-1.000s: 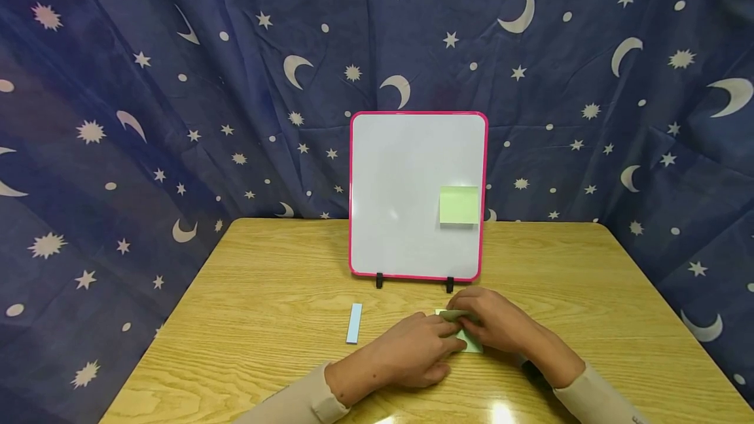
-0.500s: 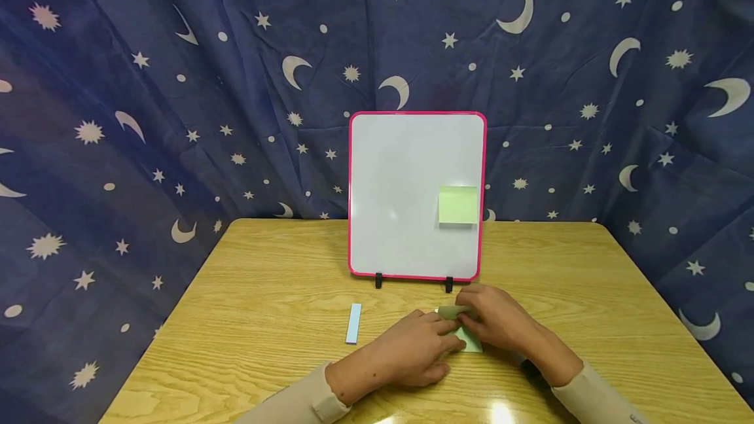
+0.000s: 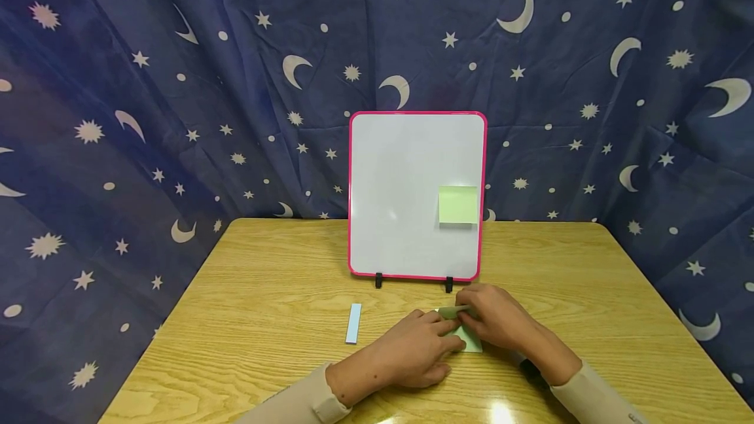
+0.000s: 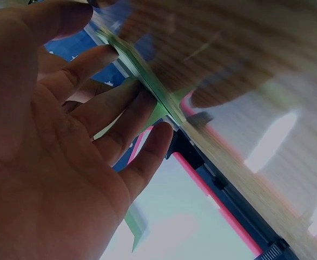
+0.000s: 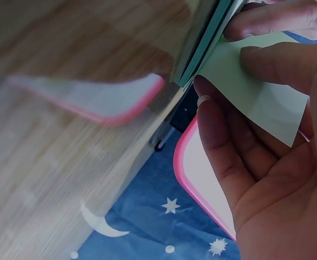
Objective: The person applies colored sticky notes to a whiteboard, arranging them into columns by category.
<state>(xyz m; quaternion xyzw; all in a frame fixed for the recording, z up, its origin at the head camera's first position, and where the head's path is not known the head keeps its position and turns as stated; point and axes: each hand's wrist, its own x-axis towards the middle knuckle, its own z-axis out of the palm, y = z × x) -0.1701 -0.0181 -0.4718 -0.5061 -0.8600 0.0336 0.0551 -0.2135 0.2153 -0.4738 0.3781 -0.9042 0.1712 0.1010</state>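
Note:
A pad of pale green sticky notes [image 3: 470,340] lies on the table in front of the whiteboard. My left hand [image 3: 417,351] rests on it, fingers extended and pressing its left side; in the left wrist view the fingertips touch the pad's edge [image 4: 142,77]. My right hand [image 3: 501,319] pinches the top sticky note [image 5: 266,89] between thumb and fingers. That sheet is bent up from the pad at its far side, and in the right wrist view the stack [image 5: 206,46] shows below it. Fingers hide much of the pad in the head view.
A whiteboard [image 3: 406,162] with a pink frame stands upright on black feet behind the hands. One green sticky note [image 3: 457,205] hangs on its right side. A narrow light blue strip [image 3: 353,323] lies left of the hands on the wooden table [image 3: 265,293].
My right hand has shifted slightly away from me, and the pinched sheet's lifted part stands a bit differently. The left hand stays in place on the pad.

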